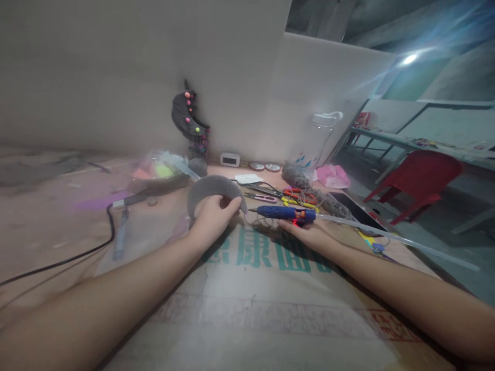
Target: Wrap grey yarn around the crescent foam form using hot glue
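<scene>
My left hand [218, 214] is closed on a grey yarn-wrapped crescent [211, 186], gripping it near its right tip. The crescent arches above the table, and part of it is hidden behind the hand. In my right hand [301, 232] is a blue hot glue gun [286, 213], with a red light glowing on its underside. Its nozzle points left, a short gap from the crescent's tip. A long clear glue stick [398, 238] trails out of the gun's rear to the right.
A finished-looking crescent with coloured pompoms [185, 116] hangs on the wall. Along the back are a bag of pompoms [157, 167], grey yarn [296, 176], pliers [299, 196], a clear bottle [319, 136] and a pink bag [333, 176]. A black cable [112, 232] crosses the left side.
</scene>
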A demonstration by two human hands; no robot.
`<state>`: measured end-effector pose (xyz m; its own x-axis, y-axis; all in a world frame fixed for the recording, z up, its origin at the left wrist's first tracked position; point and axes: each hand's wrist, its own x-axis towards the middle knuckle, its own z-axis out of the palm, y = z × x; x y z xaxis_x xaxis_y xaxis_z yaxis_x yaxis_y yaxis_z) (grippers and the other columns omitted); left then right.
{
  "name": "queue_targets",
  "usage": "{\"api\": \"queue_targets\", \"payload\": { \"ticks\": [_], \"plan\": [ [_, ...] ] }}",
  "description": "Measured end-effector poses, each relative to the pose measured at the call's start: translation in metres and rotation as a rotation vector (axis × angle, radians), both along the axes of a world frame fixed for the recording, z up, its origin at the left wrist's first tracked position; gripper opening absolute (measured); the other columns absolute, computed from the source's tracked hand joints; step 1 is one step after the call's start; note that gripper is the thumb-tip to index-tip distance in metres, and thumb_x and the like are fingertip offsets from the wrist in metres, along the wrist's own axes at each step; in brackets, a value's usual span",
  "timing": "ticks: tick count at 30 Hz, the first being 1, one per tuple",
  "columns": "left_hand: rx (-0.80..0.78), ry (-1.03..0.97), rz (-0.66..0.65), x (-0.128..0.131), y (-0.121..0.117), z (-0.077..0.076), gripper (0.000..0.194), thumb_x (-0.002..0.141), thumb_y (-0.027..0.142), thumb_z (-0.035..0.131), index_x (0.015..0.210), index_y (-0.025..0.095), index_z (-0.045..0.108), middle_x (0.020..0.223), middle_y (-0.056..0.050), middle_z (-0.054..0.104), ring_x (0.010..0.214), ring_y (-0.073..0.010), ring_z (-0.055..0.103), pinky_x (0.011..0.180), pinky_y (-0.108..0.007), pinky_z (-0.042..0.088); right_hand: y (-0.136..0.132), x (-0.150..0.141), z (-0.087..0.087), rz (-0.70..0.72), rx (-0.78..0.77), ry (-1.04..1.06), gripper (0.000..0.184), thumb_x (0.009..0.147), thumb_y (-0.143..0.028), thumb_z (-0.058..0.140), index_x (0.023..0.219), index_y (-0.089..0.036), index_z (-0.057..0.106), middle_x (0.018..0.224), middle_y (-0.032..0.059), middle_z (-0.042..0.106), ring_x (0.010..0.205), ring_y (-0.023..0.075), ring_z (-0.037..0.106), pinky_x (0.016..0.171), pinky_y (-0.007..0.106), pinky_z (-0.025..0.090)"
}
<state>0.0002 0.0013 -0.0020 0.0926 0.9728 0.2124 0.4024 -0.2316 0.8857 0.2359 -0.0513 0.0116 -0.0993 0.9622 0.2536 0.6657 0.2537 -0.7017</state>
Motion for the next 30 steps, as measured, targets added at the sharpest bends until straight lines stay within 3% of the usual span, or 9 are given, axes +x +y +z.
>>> {"api": "queue_targets", "payload": {
  "ticks": [10, 17, 22, 26, 30],
  "plan": [
    [0.033, 0.051, 0.001, -0.002, 0.000, 0.001, 0.043, 0.082, 0.055, 0.051, 0.065, 0.018, 0.066, 0.070, -0.005, 0.073, 0.068, -0.0203, 0.066, 0.062, -0.027, 0.042, -0.002, -0.002, 0.002, 0.019, 0.013, -0.002, 0.031, 0.074, -0.047, 0.063, 0.086, -0.021, 0.074, 0.090, 0.0079, 0.077, 0.088, 0.0296, 0.072, 0.085, 0.043, 0.059],
    [0.000, 0.046, 0.004, -0.002, -0.001, 0.002, 0.043, 0.081, 0.056, 0.053, 0.065, 0.018, 0.066, 0.070, -0.005, 0.074, 0.069, -0.0206, 0.067, 0.063, -0.027, 0.043, 0.000, -0.001, 0.002, -0.011, 0.028, -0.017, 0.038, 0.075, -0.048, 0.064, 0.099, -0.021, 0.075, 0.101, 0.0075, 0.075, 0.099, 0.0297, 0.069, 0.094, 0.042, 0.055],
    [0.021, 0.029, 0.012, -0.002, 0.002, -0.003, 0.046, 0.080, 0.059, 0.052, 0.065, 0.018, 0.066, 0.071, -0.007, 0.074, 0.068, -0.0214, 0.066, 0.063, -0.028, 0.043, 0.001, 0.000, 0.002, -0.125, -0.010, -0.061, 0.037, 0.076, -0.054, 0.061, 0.080, -0.019, 0.073, 0.084, 0.0081, 0.075, 0.088, 0.0301, 0.071, 0.087, 0.043, 0.056],
    [0.007, 0.011, -0.002, -0.002, 0.005, -0.008, 0.047, 0.081, 0.059, 0.051, 0.066, 0.017, 0.067, 0.070, -0.007, 0.073, 0.066, -0.0212, 0.066, 0.060, -0.028, 0.041, 0.005, -0.001, 0.008, -0.181, 0.000, 0.026, 0.036, 0.077, -0.053, 0.059, 0.079, -0.018, 0.070, 0.082, 0.0081, 0.074, 0.084, 0.0271, 0.070, 0.084, 0.042, 0.055],
    [0.027, 0.047, 0.001, -0.001, 0.007, -0.010, 0.046, 0.081, 0.059, 0.051, 0.064, 0.018, 0.065, 0.064, -0.006, 0.071, 0.062, -0.0202, 0.064, 0.057, -0.028, 0.039, 0.014, 0.000, 0.020, -0.095, 0.062, 0.216, 0.031, 0.080, -0.045, 0.062, 0.090, -0.017, 0.069, 0.095, 0.0094, 0.074, 0.090, 0.0242, 0.069, 0.087, 0.039, 0.054]
  ]
}}
